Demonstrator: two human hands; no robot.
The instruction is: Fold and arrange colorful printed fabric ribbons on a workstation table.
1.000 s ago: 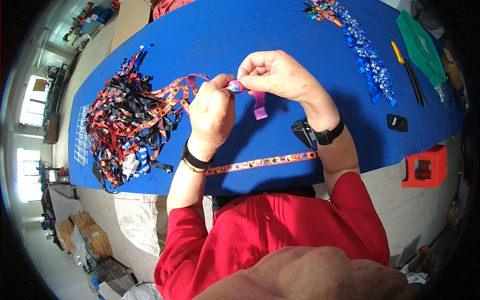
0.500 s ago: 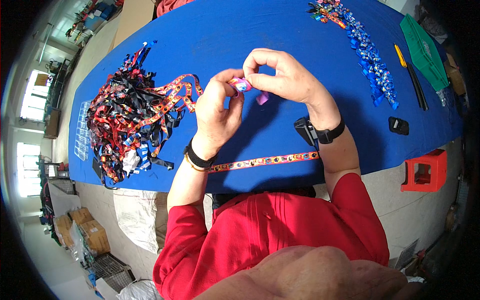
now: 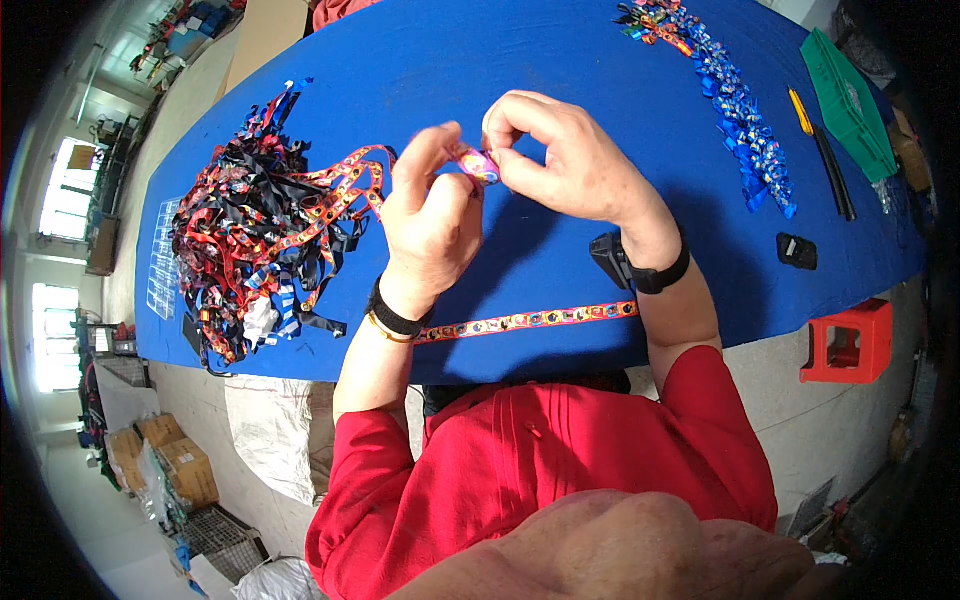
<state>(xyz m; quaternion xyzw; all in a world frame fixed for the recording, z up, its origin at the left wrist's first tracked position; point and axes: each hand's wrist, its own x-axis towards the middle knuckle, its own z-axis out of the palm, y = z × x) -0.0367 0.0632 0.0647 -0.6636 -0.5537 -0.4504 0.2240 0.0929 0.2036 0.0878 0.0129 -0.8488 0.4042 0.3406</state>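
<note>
blue table (image 3: 400,60) | ribbon heap (image 3: 240,230) on it | right hand (image 3: 580,160), right of heap: pinching pink ribbon (image 3: 481,167) | left hand (image 3: 430,225), nearer heap: curled, hold too blurred to tell | pink ribbon, right of heap: probably best pinched close to its bunched part

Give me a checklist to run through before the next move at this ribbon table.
1. Pink ribbon secured: ok, at the right hand's fingertips.
2. Left hand grip: cannot tell; its fingers are beside the ribbon, but contact is unclear.
3. Loose strands clear of the left hand: cannot tell; loops from the mixed ribbon pile run up to its outline.
4. Orange-red patterned ribbon strip flat: ok where it shows; the left forearm covers its left end.
5. Blue ribbon bundle clear of both hands: ok, it lies apart, to the right.
</note>
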